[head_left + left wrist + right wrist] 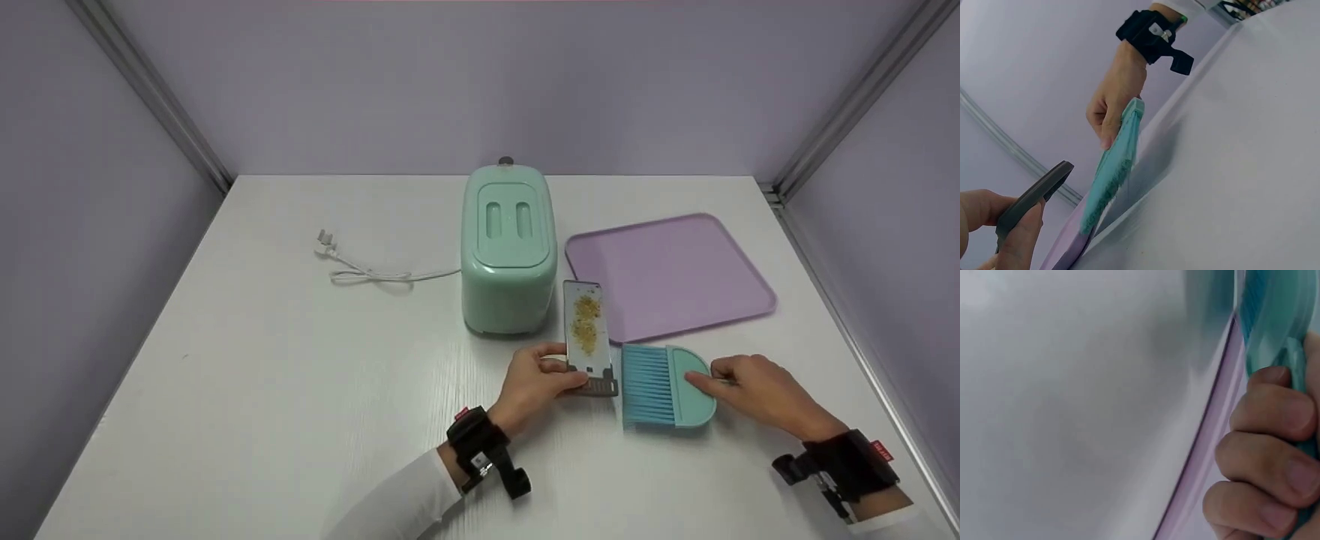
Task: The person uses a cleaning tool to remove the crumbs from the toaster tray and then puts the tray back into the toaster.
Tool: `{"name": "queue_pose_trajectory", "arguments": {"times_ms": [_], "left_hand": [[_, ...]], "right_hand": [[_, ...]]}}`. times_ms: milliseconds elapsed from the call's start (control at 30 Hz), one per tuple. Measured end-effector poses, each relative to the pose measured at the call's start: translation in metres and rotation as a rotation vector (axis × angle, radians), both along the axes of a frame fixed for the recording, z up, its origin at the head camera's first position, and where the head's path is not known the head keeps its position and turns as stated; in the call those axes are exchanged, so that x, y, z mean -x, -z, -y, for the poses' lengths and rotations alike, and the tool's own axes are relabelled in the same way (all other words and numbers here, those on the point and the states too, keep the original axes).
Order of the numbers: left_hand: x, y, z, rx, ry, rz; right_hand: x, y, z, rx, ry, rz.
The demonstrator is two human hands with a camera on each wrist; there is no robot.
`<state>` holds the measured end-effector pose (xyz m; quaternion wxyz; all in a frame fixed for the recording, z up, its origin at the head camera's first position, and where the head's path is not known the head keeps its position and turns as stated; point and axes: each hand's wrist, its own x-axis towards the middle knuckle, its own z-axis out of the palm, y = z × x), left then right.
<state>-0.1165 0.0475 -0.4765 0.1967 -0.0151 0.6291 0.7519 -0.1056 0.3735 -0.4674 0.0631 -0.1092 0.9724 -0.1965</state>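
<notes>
My left hand [531,384] pinches the grey handle end of a narrow crumb tray [604,341], thumb on top and fingers beneath. Yellow-brown crumbs [586,326] lie along the tray's flat metal face. In the left wrist view the tray's dark handle [1033,197] shows edge-on between thumb and finger. A turquoise brush [691,390] is in my right hand [765,391], its bristles [646,386] pointing left toward the tray's handle end. The right wrist view shows my fingers [1266,455] curled round the brush's handle.
A mint-green toaster [510,292] with a lid on top stands just left of the crumb tray. Its white cord and plug [367,270] lie to the left. Behind the brush lies a purple tray [675,277]. Pale walls enclose the white table [300,390] at back and sides.
</notes>
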Motion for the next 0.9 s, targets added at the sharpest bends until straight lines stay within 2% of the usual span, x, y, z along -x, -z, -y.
{"name": "queue_pose_trajectory", "arguments": {"times_ms": [200, 333, 467, 667, 900], "left_hand": [[0.005, 0.012, -0.001, 0.015, -0.011, -0.011], [0.007, 0.014, -0.002, 0.039, -0.008, -0.017], [0.010, 0.013, -0.005, 0.043, -0.008, -0.015], [0.019, 0.009, -0.011, -0.007, 0.001, -0.031], [0.032, 0.004, -0.022, 0.010, 0.003, -0.022]], "right_hand": [[0.006, -0.026, -0.014, -0.017, 0.029, -0.050], [0.013, -0.046, -0.018, -0.045, 0.043, -0.089], [0.023, -0.062, -0.015, -0.081, 0.021, -0.179], [0.044, -0.076, -0.001, -0.111, 0.008, -0.258], [0.075, -0.083, 0.022, -0.109, -0.031, -0.222]]}}
